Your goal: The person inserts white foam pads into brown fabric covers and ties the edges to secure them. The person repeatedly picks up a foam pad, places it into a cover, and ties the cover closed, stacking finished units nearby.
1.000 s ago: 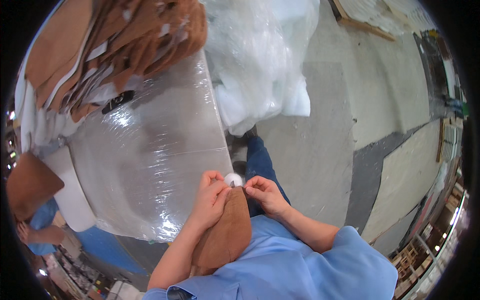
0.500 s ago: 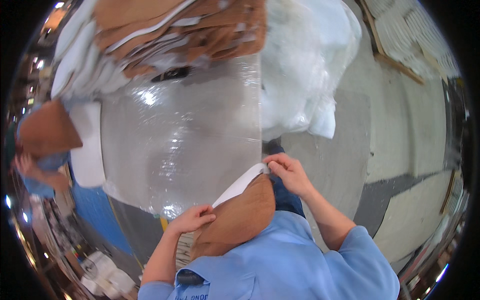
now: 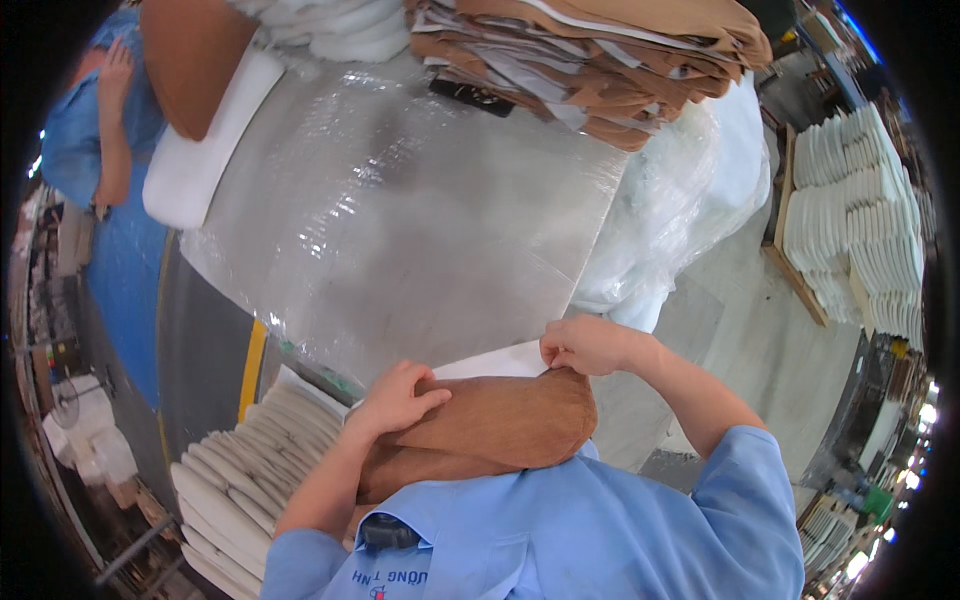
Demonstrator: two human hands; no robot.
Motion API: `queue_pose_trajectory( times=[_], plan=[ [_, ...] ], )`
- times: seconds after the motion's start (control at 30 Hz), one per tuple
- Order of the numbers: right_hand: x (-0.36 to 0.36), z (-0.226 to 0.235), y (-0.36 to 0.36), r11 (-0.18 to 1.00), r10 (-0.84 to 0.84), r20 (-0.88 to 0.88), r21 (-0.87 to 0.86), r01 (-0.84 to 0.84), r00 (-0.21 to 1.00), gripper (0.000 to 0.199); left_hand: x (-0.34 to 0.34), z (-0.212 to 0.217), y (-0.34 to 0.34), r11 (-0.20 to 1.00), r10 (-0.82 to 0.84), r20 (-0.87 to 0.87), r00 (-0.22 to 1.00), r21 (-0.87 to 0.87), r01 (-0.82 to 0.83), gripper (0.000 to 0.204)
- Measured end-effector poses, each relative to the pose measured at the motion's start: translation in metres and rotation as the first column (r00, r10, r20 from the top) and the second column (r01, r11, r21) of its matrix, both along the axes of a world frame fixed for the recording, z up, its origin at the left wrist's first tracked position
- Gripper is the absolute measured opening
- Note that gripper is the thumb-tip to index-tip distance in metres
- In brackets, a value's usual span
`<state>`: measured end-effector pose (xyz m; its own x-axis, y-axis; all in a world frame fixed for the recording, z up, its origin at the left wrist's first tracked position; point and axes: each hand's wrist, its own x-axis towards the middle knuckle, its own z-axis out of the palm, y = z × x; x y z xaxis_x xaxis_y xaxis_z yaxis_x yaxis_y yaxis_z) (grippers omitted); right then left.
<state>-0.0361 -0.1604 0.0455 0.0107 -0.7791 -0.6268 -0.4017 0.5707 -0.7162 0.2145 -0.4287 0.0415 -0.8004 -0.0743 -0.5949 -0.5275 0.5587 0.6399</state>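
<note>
A brown fabric cover [image 3: 490, 425] lies against my front, its near part folded over at my shirt. From its far edge sticks out a strip of white foam pad [image 3: 490, 361]. My left hand [image 3: 398, 402] is closed on the cover's left end, thumb on top and fingers over the far edge. At the right corner my right hand [image 3: 590, 346] pinches the edge where cover and pad meet; its fingertips are partly hidden. Just beyond both hands is the table [image 3: 400, 250], wrapped in clear plastic film.
Brown covers [image 3: 600, 65] are heaped at the table's far side beside a black object [image 3: 470, 97]. A plastic-wrapped bundle [image 3: 680, 210] stands right of the table. White pads [image 3: 250, 465] are stacked at lower left, more [image 3: 850, 220] at far right. A co-worker [image 3: 110, 110] handles a brown piece at upper left.
My view has turned left, so the table and heap appear further right. Cover and pad now lie more level across my front. Both hands keep their hold, the right one nearer the cover's corner.
</note>
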Motion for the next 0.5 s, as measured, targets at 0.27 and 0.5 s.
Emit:
queue_pose_trajectory(
  times=[0.27, 0.5],
  plan=[
    [0.023, -0.015, 0.004, 0.981, 0.025, -0.201, -0.182, -0.062, 0.979, 0.012, -0.001, -0.006, 0.011, 0.992, 0.115, -0.215, 0.97, 0.068, -0.103, 0.025],
    [0.065, -0.012, -0.097, 0.983, 0.159, -0.088, -0.076, -0.166, 0.983, 0.037, 0.019, 0.004, -0.054, 0.995, -0.102, 0.345, 0.933, 0.028, 0.099, 0.024]
  ],
)
